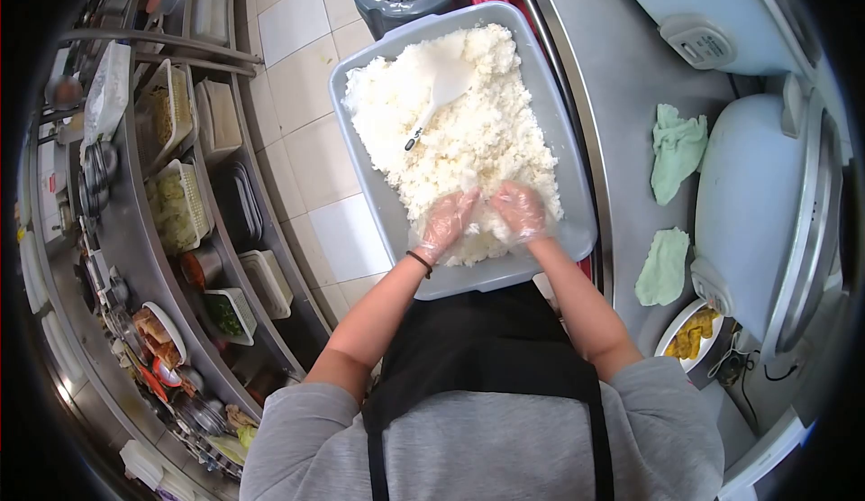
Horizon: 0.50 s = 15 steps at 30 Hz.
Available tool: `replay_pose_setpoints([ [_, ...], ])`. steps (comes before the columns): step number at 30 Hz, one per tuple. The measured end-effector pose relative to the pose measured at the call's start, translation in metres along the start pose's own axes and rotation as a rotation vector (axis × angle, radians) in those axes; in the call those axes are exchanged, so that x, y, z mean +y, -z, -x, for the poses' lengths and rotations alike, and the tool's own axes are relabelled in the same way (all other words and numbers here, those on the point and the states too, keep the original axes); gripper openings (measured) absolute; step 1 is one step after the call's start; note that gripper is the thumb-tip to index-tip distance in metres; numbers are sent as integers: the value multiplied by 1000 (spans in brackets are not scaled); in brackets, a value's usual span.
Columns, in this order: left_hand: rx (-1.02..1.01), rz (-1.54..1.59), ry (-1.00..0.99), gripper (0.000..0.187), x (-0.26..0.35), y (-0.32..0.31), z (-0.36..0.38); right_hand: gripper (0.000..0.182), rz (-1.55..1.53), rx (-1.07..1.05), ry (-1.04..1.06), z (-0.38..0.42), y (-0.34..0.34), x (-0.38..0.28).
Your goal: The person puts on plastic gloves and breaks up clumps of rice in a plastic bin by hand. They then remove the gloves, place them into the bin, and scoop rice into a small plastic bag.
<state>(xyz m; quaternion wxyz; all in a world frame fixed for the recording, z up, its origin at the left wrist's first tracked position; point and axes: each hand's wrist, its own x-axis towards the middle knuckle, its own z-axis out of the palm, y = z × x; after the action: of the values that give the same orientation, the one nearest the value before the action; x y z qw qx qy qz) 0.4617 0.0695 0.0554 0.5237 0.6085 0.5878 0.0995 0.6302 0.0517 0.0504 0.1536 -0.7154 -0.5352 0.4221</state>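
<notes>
Left hand and right hand touched rice by the tub's near edge, each grip curled, pinching unclear

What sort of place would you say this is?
Probably a commercial kitchen: gloved hands work in a large tub of cooked rice, big rice cookers stand on a metal counter, and shelves hold food containers.

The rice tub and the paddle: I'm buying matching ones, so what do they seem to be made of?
Tub: probably plastic, grey-blue and smooth, with a moulded-looking rim. Paddle: likely plastic too, smooth and white, with dark handle markings.
</notes>
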Motion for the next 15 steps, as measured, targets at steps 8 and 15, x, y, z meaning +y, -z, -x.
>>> replay_pose_setpoints([
  [8, 167, -330, -58, 42, -30, 24, 11, 57, 31, 303, -186, -83, 17, 52],
  [15, 271, 50, 470, 77, -54, 51, -35, 78, 110, -104, -456, -170, 31, 16],
])
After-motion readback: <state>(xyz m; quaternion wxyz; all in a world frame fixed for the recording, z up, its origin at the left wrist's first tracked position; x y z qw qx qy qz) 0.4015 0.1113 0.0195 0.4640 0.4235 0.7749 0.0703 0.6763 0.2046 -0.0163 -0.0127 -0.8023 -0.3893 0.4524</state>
